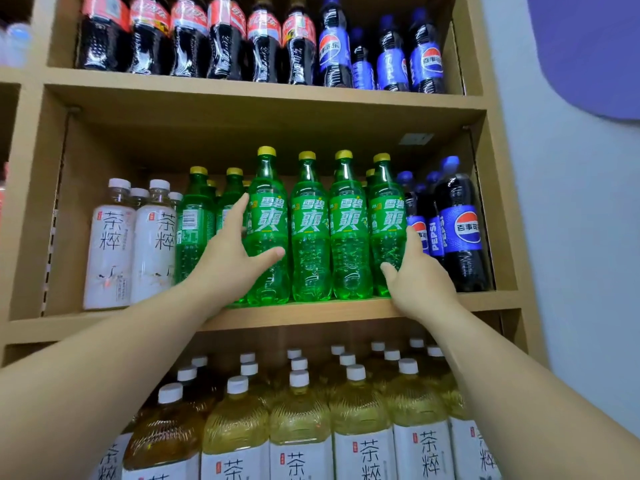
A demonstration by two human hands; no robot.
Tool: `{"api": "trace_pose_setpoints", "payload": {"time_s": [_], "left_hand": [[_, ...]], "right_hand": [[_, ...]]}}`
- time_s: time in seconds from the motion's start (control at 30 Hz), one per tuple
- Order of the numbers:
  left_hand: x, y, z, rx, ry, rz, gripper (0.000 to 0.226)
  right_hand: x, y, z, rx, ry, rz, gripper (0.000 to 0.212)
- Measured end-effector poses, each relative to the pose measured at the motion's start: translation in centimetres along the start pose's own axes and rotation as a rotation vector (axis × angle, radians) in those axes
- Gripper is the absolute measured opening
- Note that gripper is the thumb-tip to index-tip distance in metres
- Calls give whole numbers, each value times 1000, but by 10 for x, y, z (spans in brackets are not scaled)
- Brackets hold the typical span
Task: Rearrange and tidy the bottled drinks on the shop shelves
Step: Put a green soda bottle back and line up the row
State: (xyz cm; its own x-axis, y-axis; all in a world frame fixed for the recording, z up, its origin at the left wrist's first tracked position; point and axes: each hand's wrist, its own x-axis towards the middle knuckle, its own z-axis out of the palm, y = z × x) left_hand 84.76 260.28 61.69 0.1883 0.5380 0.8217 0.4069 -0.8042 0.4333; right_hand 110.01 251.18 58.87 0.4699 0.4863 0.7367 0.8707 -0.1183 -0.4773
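Fingers [239, 207] of the left hand [235, 261] are pretty much straight. They lie flat along the outer side of the leftmost bottle in the front row of Sprite bottles [310, 233], with the thumb stretched across its front. Same deal at the other end: the right hand [420, 282] has its fingers [414, 239] pushed up into the gap between the rightmost Sprite and the Pepsi bottles [460, 230], thumb lying on the lower front of the green bottle. So neither hand really wraps around one bottle, they just sandwich all four between them. The four stand upright, shoulder to shoulder, right at the front edge of the middle shelf [311, 315], labels facing out. The back Sprite bottles [194, 223] sit further in on the left, next to white tea bottles [109, 244]. Coca-Cola bottles [190, 39] line the shelf above, and yellow tea bottles [301, 414] fill the one below.
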Motion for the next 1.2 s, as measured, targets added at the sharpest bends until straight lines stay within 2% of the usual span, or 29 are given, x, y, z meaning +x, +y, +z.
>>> {"api": "trace_pose_setpoints", "payload": {"time_s": [0.17,0.43,0.57,0.63,0.7,0.83,0.9,1.1,1.2], "left_hand": [[-2,-6,-4,38,-91,0,114],[3,-9,-1,87,-142,-23,115],[-2,-7,1,144,-132,-2,108],[-11,-6,1,157,-128,41,105],[-21,-7,-7,150,-133,67,99],[-47,-19,-47,239,-106,119,90],[-61,-27,-75,331,-73,156,86],[-93,-67,-158,481,99,135,73],[-108,-90,-195,532,121,89,69]], "right_hand": [[-1,1,-2,11,-10,-17,82],[-1,4,2,-93,-23,-33,88],[-1,6,7,-102,-37,-43,89],[-4,7,7,-59,11,-48,84],[-8,7,6,87,114,-60,75],[-34,-17,16,203,342,-213,61],[-54,-47,25,229,370,-320,59],[-106,-152,67,344,238,-598,47],[-119,-191,86,363,131,-693,40]]}}
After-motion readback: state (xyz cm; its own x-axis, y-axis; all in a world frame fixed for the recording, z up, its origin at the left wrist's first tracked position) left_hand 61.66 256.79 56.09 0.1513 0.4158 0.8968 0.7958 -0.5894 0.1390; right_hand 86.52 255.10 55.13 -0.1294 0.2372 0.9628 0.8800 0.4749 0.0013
